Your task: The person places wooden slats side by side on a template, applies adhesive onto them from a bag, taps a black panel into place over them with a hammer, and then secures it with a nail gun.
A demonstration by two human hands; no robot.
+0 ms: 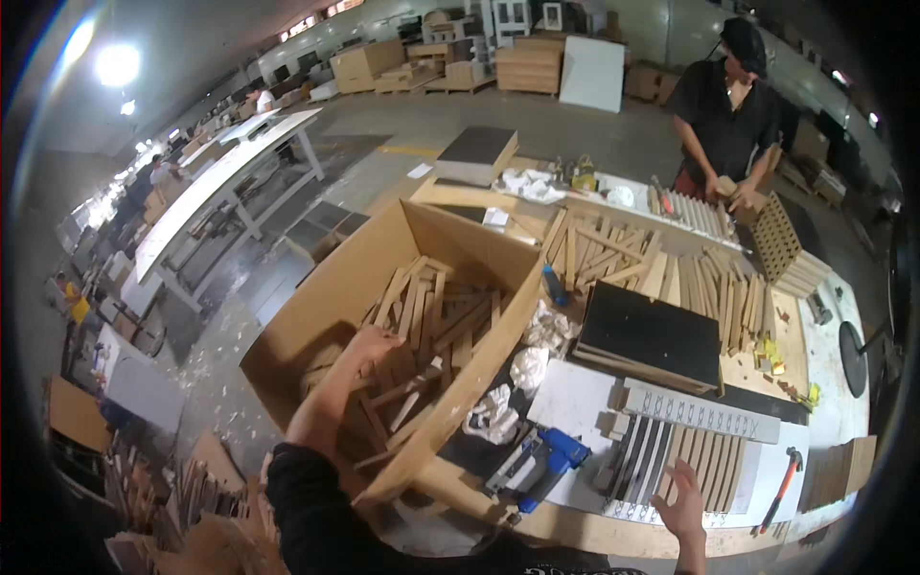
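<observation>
Wood strips (pixel 419 311) walled in by cardboard box (pixel 470 240); blue nail gun (pixel 559 452) beside.

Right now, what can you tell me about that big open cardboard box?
The box looks like plain brown cardboard, rectangular, its open top facing up. It stands left of the blue nail gun; what supports it is mostly hidden. Loose wooden strips lie jumbled inside, some seemingly against its walls, and the left hand reaches in over them.
</observation>
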